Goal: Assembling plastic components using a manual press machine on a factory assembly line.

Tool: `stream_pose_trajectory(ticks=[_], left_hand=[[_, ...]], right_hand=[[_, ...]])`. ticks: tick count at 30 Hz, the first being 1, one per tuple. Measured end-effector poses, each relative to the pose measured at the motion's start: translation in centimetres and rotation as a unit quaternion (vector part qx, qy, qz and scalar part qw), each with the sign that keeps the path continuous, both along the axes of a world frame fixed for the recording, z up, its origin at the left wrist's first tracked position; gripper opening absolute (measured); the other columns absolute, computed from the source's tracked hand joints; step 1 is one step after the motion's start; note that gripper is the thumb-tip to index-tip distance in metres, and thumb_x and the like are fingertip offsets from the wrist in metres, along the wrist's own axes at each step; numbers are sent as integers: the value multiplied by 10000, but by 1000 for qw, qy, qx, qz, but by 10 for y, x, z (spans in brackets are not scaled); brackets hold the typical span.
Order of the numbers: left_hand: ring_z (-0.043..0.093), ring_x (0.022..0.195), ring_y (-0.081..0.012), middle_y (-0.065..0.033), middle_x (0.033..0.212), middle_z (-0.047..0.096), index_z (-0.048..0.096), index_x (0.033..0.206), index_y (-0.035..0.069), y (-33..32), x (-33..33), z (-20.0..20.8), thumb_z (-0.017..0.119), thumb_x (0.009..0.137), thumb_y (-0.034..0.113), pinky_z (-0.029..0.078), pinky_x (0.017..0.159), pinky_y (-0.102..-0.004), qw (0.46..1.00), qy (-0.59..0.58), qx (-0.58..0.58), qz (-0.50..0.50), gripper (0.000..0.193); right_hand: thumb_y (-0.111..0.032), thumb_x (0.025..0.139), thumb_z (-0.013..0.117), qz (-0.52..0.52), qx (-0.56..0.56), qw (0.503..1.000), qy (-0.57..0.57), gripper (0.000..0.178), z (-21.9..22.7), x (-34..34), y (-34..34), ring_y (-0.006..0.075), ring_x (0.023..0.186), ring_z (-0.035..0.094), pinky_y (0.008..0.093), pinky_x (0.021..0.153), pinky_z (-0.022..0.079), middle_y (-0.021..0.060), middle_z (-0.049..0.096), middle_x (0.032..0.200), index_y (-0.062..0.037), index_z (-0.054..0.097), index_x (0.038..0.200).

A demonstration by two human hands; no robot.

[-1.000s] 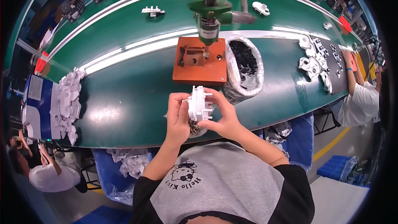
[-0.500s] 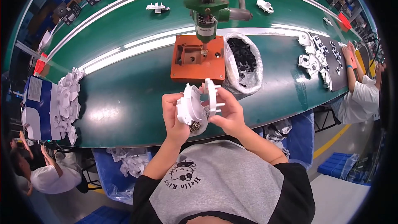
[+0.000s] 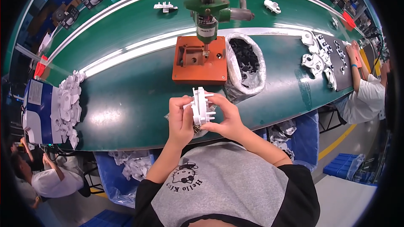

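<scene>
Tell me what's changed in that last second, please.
Half a second ago, the left hand and right hand held two white parts apart; now these are back together, as a second ago. Two loose white pieces have shifted right along the far green surface. The orange block and bag of black pieces stayed put.

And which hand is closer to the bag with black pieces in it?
The right hand: it is just on the near side of the bag. The left hand is farther off, to the left.
</scene>
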State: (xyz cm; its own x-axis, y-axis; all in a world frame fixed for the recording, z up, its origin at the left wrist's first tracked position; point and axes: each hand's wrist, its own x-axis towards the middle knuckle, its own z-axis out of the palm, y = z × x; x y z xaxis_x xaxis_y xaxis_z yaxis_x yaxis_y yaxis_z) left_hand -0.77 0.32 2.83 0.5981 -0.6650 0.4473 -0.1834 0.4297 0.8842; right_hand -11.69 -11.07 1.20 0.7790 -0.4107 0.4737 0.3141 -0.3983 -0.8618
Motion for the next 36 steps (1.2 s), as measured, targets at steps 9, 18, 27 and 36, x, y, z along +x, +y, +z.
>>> stream_pose_trajectory(ticks=[9, 18, 27, 36], left_hand=[[449, 728, -84, -70, 848, 519, 420, 1048, 20, 3, 2, -2, 458, 981, 160, 390, 646, -239, 999, -32, 0, -27, 160], [387, 1294, -250, -133, 1396, 356, 177, 1435, 90, -9, -12, 1, 621, 821, 578, 347, 1062, -409, 981, 174, -24, -80, 902], [572, 924, -132, -113, 1003, 590, 432, 1036, 6, -9, 16, 0, 578, 933, 97, 469, 826, -290, 990, 142, 11, -6, 200], [631, 958, -333, -173, 1095, 608, 566, 900, 63, -69, 93, 6, 689, 750, 111, 524, 793, -402, 783, -585, 160, 139, 200]], right_hand=[[-183, 639, 848, 65, -41, 997, -16, 703, 6, -2, -16, 293, 1148, 551, 369, 926, 468, 180, 522, 1302, -24, 505, 1231], [-285, 635, 861, -9, 166, 984, 58, 950, 8, 9, -8, 243, 1148, 494, 354, 971, 400, 156, 470, 1231, 0, 306, 1351], [-305, 790, 697, 48, -46, 990, 121, 770, 22, -2, -37, 299, 1051, 508, 381, 920, 415, 191, 466, 1173, -15, 316, 1393], [-88, 794, 607, -245, -172, 893, 335, 155, -37, -19, -140, 368, 827, 609, 452, 716, 483, 168, 629, 866, -22, 579, 931]])
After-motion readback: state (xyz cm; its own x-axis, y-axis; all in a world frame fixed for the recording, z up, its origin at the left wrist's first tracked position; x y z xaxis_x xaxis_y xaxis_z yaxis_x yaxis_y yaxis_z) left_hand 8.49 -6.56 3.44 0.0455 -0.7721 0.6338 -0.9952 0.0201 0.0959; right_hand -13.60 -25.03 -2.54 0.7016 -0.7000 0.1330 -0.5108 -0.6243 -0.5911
